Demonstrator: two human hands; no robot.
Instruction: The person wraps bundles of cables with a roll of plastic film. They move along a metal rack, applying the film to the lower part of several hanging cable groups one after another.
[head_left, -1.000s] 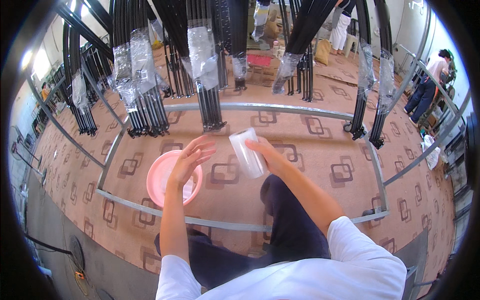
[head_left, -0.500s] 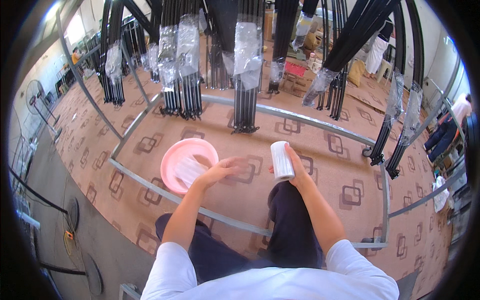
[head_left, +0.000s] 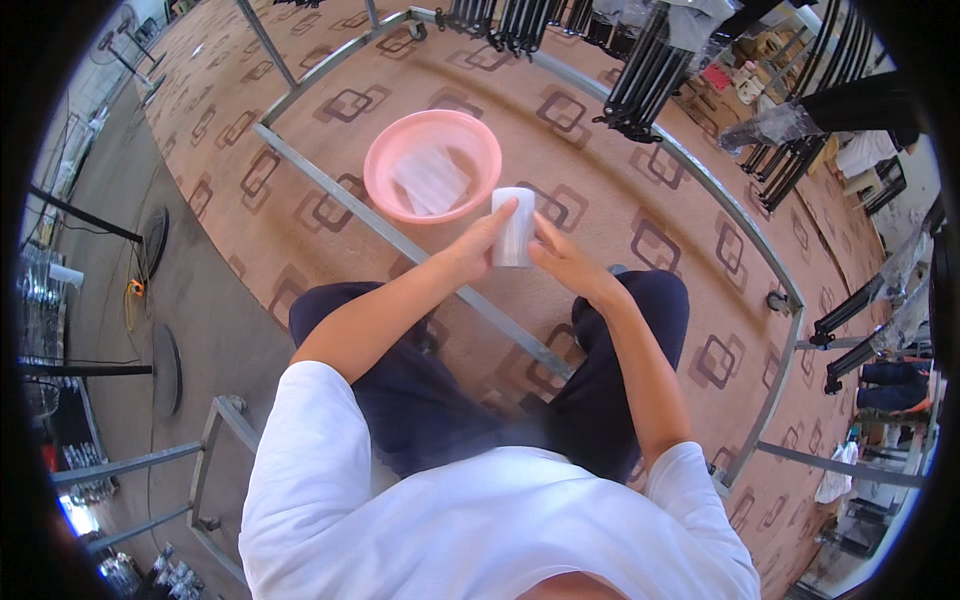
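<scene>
Between my two hands is a roll of clear plastic film (head_left: 514, 232), held roughly upright above the patterned carpet. My left hand (head_left: 482, 240) grips its left side with the thumb over the front. On the roll's right side, my right hand (head_left: 556, 252) has its fingers against the film. A pink basin (head_left: 376, 177) stands on the carpet just beyond my left hand. Inside the basin lies a stack of clear plastic pieces (head_left: 430, 178), probably bags or sheets.
A grey metal frame (head_left: 340, 190) on castors surrounds the basin and passes between my legs. Bundles of black rods (head_left: 640, 85) wrapped in plastic hang at its far side, with more at right. Round black stand bases (head_left: 168, 370) rest on the grey floor at left.
My left hand has moved from beside the basin onto the roll, which has come toward the middle. The view has tilted downward and turned.
</scene>
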